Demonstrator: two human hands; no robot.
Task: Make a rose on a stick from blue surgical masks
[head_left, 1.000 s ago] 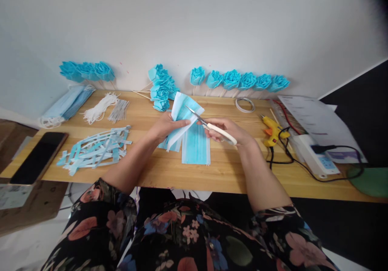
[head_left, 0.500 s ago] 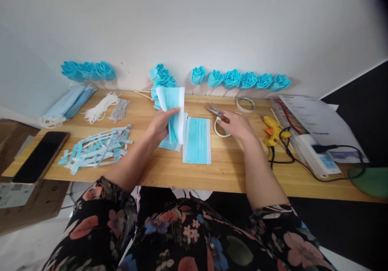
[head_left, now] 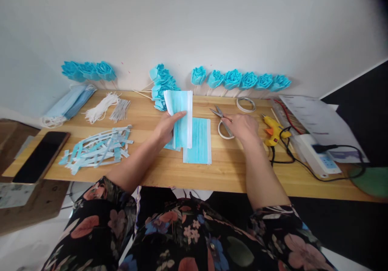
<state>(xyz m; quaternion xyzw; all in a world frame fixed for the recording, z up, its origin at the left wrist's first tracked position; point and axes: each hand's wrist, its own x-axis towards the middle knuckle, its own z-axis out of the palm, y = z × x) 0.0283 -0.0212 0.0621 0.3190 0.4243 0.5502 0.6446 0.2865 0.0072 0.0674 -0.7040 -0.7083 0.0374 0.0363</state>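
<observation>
My left hand [head_left: 167, 129] grips a blue face mask [head_left: 181, 117], thumb across its front, held upright above the table. No ear loops show on this mask. Behind and below it, another blue mask [head_left: 201, 139] lies flat on the wood, and the corner of one more mask [head_left: 173, 145] peeks out at its left. My right hand [head_left: 243, 126] is closed on a pair of scissors [head_left: 220, 119] with white handles. The blades point up and left and look slightly parted. Part of the handle is hidden by my fingers.
Blue mask-fabric flowers [head_left: 233, 79] on sticks line the wall. Cut strips [head_left: 97, 148], white cords [head_left: 101, 107], a mask stack [head_left: 69, 103] and a phone [head_left: 41, 158] lie left. Right are a tape roll [head_left: 245, 104], yellow glue gun [head_left: 274, 129] and power strip [head_left: 318, 156].
My left hand has moved the mask a little right and down, in front of the flat one. My right hand has shifted slightly right with the scissors, which have turned a bit.
</observation>
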